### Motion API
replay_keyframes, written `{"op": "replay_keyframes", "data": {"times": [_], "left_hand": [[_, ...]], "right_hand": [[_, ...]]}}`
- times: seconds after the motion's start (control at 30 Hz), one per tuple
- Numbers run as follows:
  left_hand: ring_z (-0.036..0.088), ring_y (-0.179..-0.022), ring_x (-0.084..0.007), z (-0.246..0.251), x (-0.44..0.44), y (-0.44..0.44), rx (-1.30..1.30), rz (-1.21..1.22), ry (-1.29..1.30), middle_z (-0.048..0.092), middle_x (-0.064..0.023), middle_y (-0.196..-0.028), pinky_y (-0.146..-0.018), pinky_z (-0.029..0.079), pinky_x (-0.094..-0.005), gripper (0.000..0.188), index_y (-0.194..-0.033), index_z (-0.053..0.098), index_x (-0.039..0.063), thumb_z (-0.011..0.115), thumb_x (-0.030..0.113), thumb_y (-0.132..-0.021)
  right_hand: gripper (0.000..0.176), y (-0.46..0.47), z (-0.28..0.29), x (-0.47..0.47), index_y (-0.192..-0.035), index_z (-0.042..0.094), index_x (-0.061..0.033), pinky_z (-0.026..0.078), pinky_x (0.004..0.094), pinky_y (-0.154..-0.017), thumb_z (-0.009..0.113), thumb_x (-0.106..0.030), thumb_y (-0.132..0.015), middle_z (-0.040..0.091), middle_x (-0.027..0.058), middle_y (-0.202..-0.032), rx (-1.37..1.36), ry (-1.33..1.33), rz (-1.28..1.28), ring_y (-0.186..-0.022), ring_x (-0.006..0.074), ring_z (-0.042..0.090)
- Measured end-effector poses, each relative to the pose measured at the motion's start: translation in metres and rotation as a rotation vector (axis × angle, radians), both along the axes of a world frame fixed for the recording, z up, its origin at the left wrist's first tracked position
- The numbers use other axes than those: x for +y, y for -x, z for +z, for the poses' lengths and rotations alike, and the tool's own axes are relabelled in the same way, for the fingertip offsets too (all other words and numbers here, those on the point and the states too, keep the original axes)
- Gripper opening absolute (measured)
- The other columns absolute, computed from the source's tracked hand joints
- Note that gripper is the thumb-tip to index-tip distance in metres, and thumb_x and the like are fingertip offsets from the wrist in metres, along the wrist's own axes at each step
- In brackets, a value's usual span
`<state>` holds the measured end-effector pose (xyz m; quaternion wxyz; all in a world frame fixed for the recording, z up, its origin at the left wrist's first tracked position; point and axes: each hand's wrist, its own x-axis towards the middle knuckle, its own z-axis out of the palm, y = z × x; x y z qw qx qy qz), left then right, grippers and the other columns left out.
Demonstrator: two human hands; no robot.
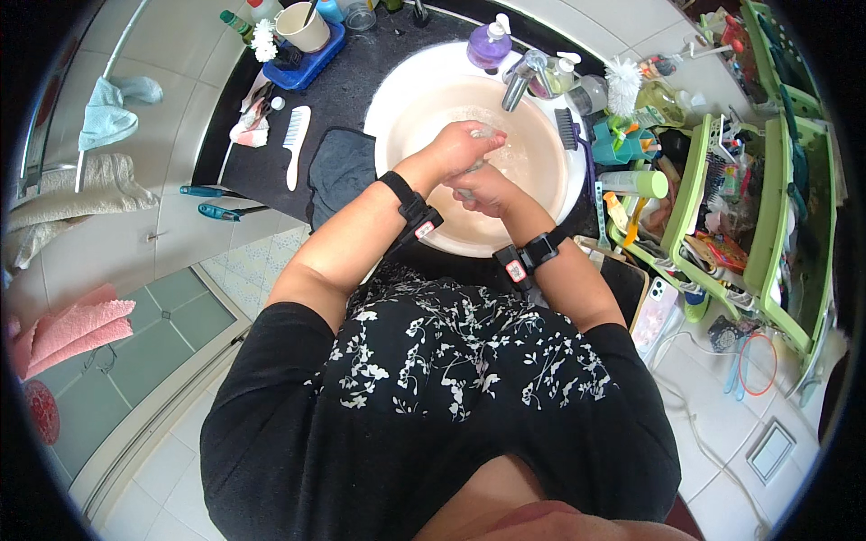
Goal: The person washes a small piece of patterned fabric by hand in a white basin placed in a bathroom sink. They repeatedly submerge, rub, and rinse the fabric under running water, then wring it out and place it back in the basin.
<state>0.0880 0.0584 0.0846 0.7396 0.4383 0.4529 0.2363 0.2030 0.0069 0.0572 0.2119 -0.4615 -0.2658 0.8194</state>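
Note:
A beige plastic basin (551,196) with some suds and water in it sits in the white washbasin (385,84). Over the basin, my left hand (463,149) and my right hand (487,188) meet, both closed around a wet, greyish wad of cloth, its ends poking out between the fingers. Which kind of cloth it is cannot be told. The chrome faucet (517,84) stands at the basin's far side, beside a purple soap pump bottle (489,44). Both wrists wear black straps with small black devices.
On the dark counter at left are a folded dark cloth (342,169), a white comb (295,145) and a blue tray (298,78) holding a cup. A purple-handled brush (568,128) lies on the washbasin's right rim. Green shelves (690,182) full of small items and a phone (655,314) are at right.

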Motion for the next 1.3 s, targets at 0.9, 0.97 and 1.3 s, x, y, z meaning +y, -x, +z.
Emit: {"op": "replay_keyframes", "data": {"times": [0.9,0.97,1.3], "left_hand": [[0.063,-0.085,-0.0395,-0.055,-0.016,0.011,0.575,0.167,-0.516,0.064,-0.0276,-0.089,-0.078,0.049,-0.0411,0.036,-0.096,0.061,-0.010,0.057,0.024,-0.085],[0.060,-0.097,-0.0347,-0.019,-0.018,0.025,0.329,0.128,-0.268,0.060,-0.0275,-0.107,-0.082,0.048,-0.0379,0.065,-0.119,0.051,-0.011,0.063,0.043,-0.084],[0.050,-0.119,-0.0327,0.012,-0.043,0.099,0.336,-0.161,-0.517,0.049,-0.0275,-0.129,-0.099,0.041,-0.0352,0.064,-0.123,0.054,-0.004,0.068,0.041,-0.080]], "right_hand": [[0.035,0.042,0.012,-0.018,-0.099,0.066,-0.0074,0.048,0.0405,-0.080,0.060,-0.036,-0.081,0.066,0.0190,-0.101,-1.028,-0.598,0.283,-0.097,0.0329,0.063],[0.037,0.028,0.013,-0.013,-0.101,0.065,-0.0062,0.049,0.0396,-0.078,0.064,-0.036,-0.079,0.067,0.0185,-0.100,-0.858,-0.468,0.283,-0.095,0.0314,0.064],[0.053,-0.020,0.039,-0.066,-0.110,0.059,0.0041,0.051,0.0329,-0.075,0.074,-0.029,-0.072,0.067,0.0142,-0.091,-0.545,-0.140,-0.425,-0.086,0.0265,0.065]]}}
